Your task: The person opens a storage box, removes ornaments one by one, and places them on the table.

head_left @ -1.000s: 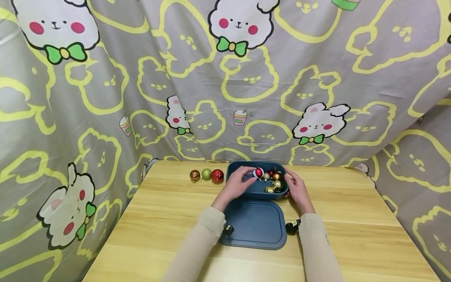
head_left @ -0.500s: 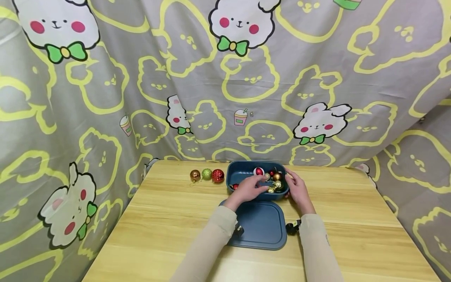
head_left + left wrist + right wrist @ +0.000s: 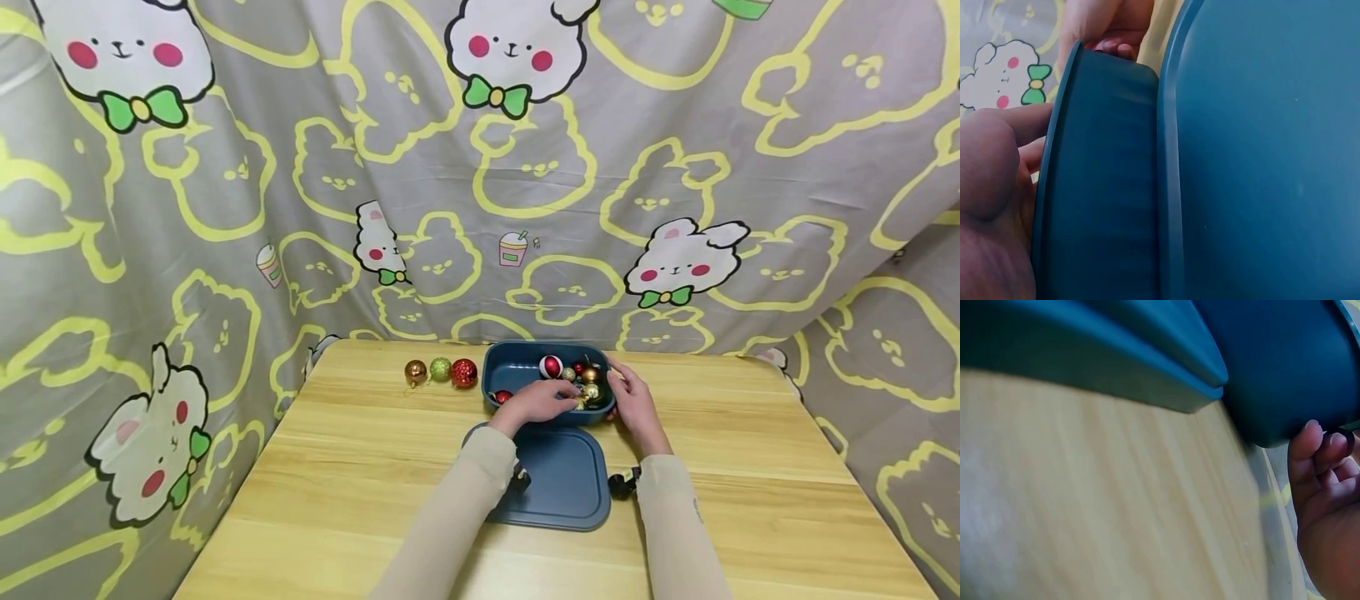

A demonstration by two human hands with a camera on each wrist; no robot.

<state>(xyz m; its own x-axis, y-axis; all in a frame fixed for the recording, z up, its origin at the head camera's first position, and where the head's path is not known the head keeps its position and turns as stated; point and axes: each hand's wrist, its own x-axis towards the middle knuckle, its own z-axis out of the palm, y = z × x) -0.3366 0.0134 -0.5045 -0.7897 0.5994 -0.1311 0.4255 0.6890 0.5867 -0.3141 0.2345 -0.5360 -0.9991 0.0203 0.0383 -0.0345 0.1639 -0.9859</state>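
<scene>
A dark blue plastic box (image 3: 517,358) stands near the table's back edge, holding several Christmas baubles. My left hand (image 3: 542,402) reaches over its front wall, fingertips down at a gold bauble (image 3: 591,392) in the right half; the box wall hides those fingers in the left wrist view, so I cannot tell whether they grip it. With my right hand (image 3: 633,404) I hold the box's right end, fingers curled at the rim (image 3: 1329,462). A red-and-white bauble (image 3: 551,367) lies near the back wall. Partly behind my left hand, a red bauble (image 3: 501,397) sits in the front left corner.
The blue lid (image 3: 562,483) lies flat on the wooden table (image 3: 337,483) just in front of the box. Left of the box stand a brown bauble (image 3: 416,372), a green one and a glittery red bauble (image 3: 464,373). A patterned curtain (image 3: 450,283) hangs behind.
My left hand has gone from above the box's middle towards the gold baubles at right front. The red bauble in the front left corner has come into view. My right hand has stayed put.
</scene>
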